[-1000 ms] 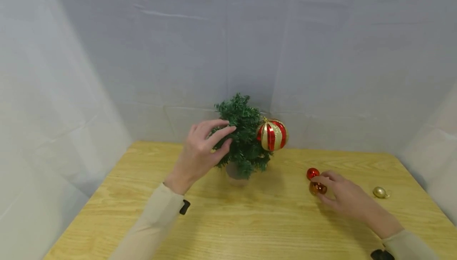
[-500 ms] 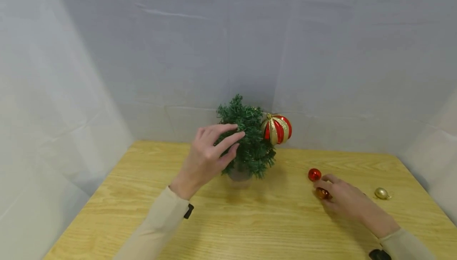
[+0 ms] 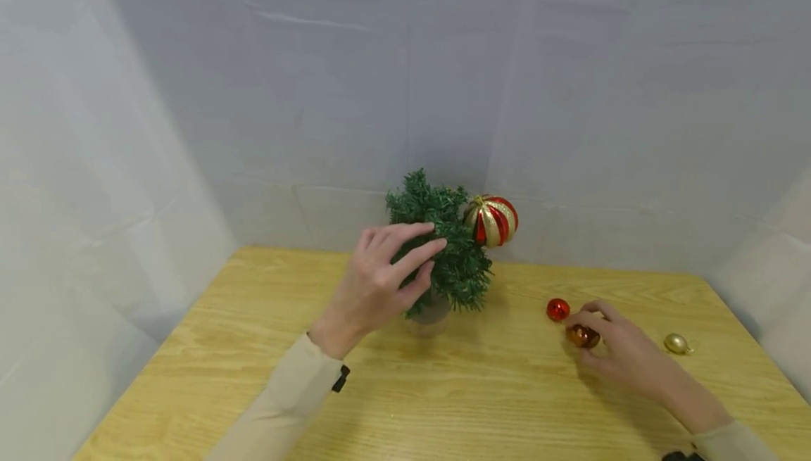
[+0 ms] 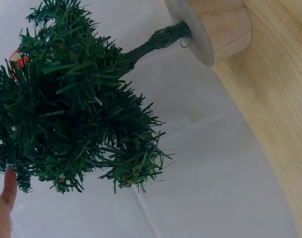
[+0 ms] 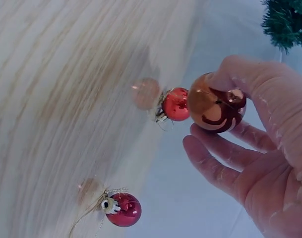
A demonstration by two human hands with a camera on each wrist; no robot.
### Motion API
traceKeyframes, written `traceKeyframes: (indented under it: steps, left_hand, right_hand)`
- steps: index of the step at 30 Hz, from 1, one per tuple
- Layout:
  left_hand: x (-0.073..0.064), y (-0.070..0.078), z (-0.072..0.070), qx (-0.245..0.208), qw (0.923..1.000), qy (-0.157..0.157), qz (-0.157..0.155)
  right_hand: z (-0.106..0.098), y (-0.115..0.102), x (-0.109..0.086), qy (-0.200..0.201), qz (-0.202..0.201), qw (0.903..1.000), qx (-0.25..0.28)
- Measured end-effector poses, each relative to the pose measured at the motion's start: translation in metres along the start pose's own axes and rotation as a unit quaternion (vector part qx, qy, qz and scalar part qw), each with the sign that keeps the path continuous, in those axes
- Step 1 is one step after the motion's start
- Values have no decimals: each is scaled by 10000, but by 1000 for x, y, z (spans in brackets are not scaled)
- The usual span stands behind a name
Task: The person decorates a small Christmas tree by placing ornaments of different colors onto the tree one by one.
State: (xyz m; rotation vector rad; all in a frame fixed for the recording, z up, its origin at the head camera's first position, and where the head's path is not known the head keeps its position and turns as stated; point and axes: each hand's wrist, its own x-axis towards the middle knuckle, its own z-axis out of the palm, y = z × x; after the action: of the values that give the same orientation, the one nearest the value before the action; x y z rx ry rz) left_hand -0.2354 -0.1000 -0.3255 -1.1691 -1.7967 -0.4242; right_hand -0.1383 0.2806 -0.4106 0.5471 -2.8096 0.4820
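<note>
copper-coloured, glossy round bauble: clamped between the thumb and fingers of the right hand, on the right-hand side of the pale, wood-grained table. small, shiny red ball: on the table just beyond the copper bauble, near the fingertips. small, pale gold, glossy ornament: on the table, to the right of the right hand. dark pinkish-red, round bauble with gold thread: visible in the right wrist view, apart from the hand. bushy, green artificial tree: standing on a cylindrical wooden base; the left hand lies before it, thumb and fingers spread apart, contact with the needles uncertain. large, red-and-gold striped ball: at the tree's right side.
</note>
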Motion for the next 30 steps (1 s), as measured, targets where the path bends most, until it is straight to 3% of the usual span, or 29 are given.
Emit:
traceKeyframes:
  steps: [7, 10, 23, 30]
  left_hand:
    - [1, 4, 0, -38, 10000, 12, 19]
    - [2, 5, 1, -40, 10000, 6, 66]
    - [4, 16, 7, -227, 9996, -62, 137]
    - [3, 17, 7, -191, 9997, -69, 108]
  right_hand:
    - [-3, -1, -7, 1026, -761, 9916, 196]
    - [-5, -3, -9, 1298, -873, 9871, 357]
    - [-22, -20, -17, 1581, -631, 9835, 610]
    - [-30, -25, -18, 1786, -825, 9754, 990]
